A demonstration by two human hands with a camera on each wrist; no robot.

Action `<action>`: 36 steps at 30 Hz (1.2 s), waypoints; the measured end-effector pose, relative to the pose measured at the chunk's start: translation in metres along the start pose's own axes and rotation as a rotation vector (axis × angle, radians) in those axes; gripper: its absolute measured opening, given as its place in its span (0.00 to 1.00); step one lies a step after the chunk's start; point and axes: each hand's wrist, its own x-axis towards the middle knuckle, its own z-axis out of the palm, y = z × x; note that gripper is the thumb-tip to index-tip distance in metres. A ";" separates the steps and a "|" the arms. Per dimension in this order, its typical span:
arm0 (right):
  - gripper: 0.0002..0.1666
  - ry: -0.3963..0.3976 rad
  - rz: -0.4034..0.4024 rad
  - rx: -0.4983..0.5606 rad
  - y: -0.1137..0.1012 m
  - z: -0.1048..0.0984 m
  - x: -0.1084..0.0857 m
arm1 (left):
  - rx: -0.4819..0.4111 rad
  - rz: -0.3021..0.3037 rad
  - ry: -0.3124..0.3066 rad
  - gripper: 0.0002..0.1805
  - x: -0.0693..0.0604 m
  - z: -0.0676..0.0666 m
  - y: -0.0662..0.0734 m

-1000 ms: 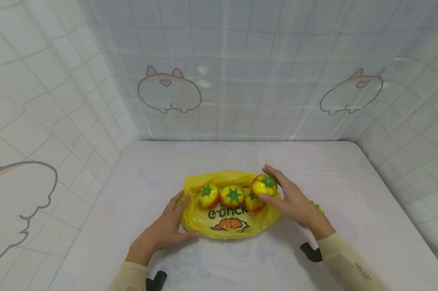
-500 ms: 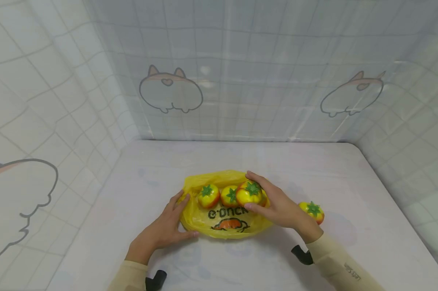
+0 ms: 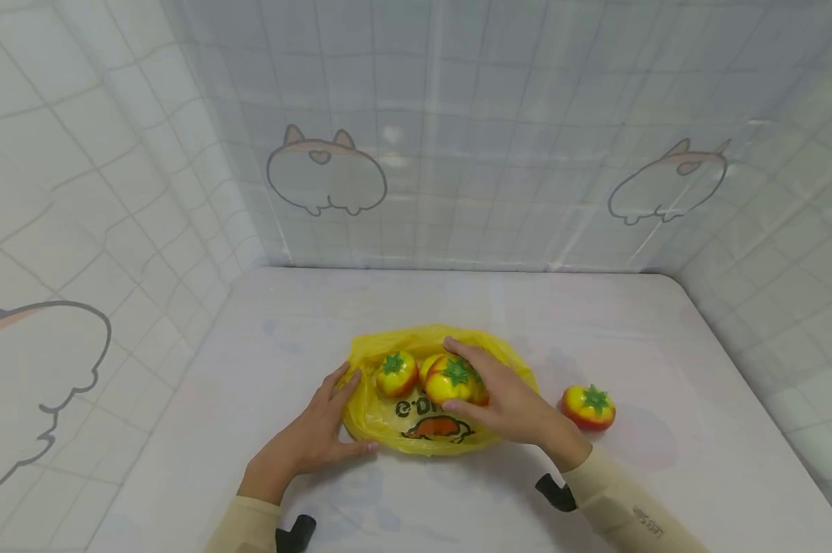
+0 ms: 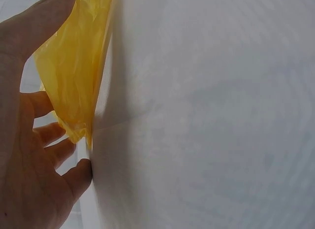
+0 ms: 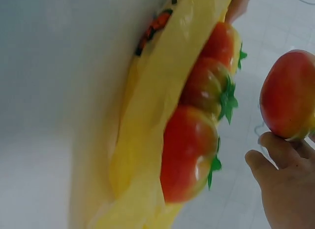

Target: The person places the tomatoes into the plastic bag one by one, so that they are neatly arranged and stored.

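A yellow plastic bag (image 3: 370,421) with black print lies spread on the table. In the right wrist view, 3 red-and-yellow tomatoes (image 5: 189,155) with green star-shaped tops sit in its opening. My right hand (image 3: 512,399) holds another tomato (image 3: 449,380) above them, between thumb and fingers; it partly hides the ones below. At the bag's left end lies my left hand (image 3: 316,430), its fingers spread and loosely bent against the yellow plastic, as the left wrist view also shows. One more tomato (image 3: 588,407) rests on the table, right of the bag near my right wrist.
The white table (image 3: 305,307) has faint prints and a rounded far right corner. Grid-patterned curtains (image 3: 498,192) with cartoon animals rise behind it and along both sides. A dark wrist mount (image 3: 556,493) juts from my right sleeve.
My right hand has carried its tomato leftward across the bag, over the middle of the row. The tomato on the table at right has come into full view. My left hand stays put.
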 end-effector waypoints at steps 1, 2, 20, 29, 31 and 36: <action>0.49 -0.004 -0.008 0.001 0.000 0.002 0.000 | 0.002 -0.003 -0.002 0.68 0.000 0.000 0.000; 0.49 -0.011 -0.014 0.002 0.000 0.004 0.001 | 0.001 -0.006 -0.004 0.68 0.000 0.000 0.000; 0.51 -0.139 -0.036 -0.004 -0.008 0.029 0.010 | 0.038 0.001 0.005 0.68 0.002 -0.001 -0.001; 0.50 -0.165 -0.066 -0.052 0.001 0.043 0.016 | 0.045 0.007 0.013 0.68 0.000 -0.003 -0.003; 0.49 -0.165 -0.082 -0.059 0.003 0.044 0.016 | 0.041 0.012 0.012 0.67 0.000 -0.003 -0.003; 0.49 -0.171 -0.087 -0.077 0.003 0.044 0.013 | 0.041 0.020 0.003 0.67 0.003 -0.002 -0.002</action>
